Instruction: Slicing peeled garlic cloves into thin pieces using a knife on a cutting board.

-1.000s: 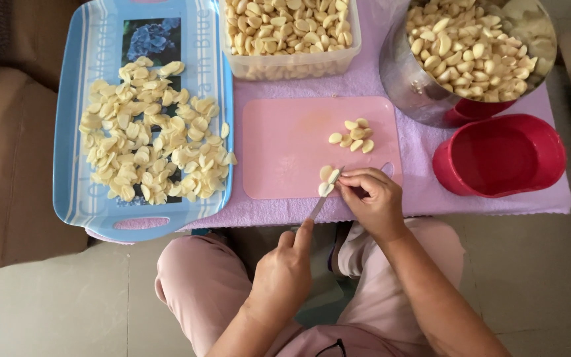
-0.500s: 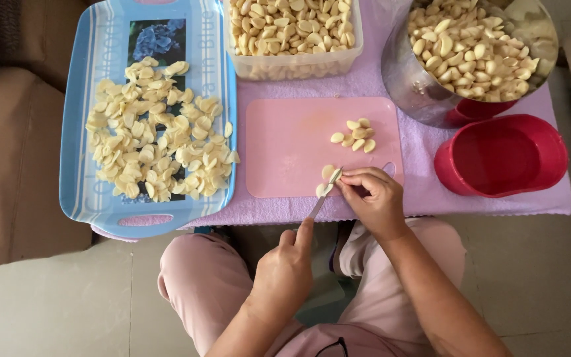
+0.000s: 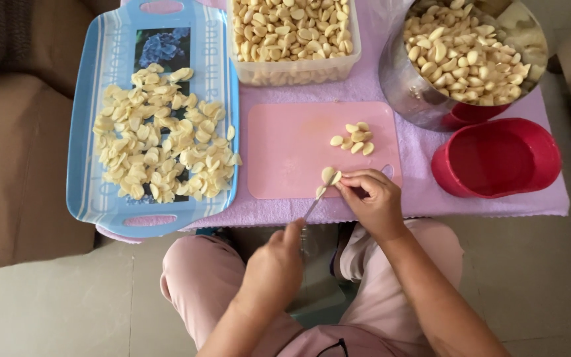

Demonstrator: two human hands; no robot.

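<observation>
Slicing step, I judge. My left hand (image 3: 273,268) is closed around the knife (image 3: 313,209); my right hand (image 3: 371,201) pinches a garlic clove (image 3: 330,176) at the pink cutting board's (image 3: 292,152) near edge. Next move calls for a steady cut clear of the fingers (image 3: 355,188).

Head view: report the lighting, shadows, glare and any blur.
Head view: soft, even daylight with faint shadows; mild sheen on the steel bowl wall, no harsh glare; garlic on the tray and the board is sharp; the knife reads thin and slightly smeared; the left hand and right hand are a little soft; edges bow slightly from the wide lens.
</observation>
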